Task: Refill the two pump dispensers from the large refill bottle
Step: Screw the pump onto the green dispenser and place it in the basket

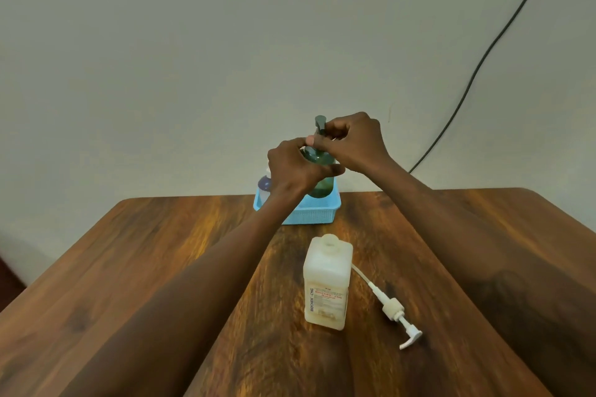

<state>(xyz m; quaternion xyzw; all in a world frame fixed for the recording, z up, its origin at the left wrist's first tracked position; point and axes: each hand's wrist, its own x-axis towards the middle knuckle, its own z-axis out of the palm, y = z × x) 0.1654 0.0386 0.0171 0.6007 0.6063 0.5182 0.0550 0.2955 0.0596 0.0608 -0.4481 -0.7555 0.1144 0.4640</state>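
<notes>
Left hand is wrapped round the green pump dispenser, fingers curled on its body, and I see the right hand pinching the pump collar. The dispenser stands in the blue basket, twelve o'clock from the uncapped refill bottle. A white pump lies at four o'clock on the surface.

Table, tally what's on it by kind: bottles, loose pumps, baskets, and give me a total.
Bottles: 3 (green dispenser, small bottle beside it, refill bottle)
Loose pumps: 1 (white pump)
Baskets: 1 (blue basket)
Total: 5
</notes>
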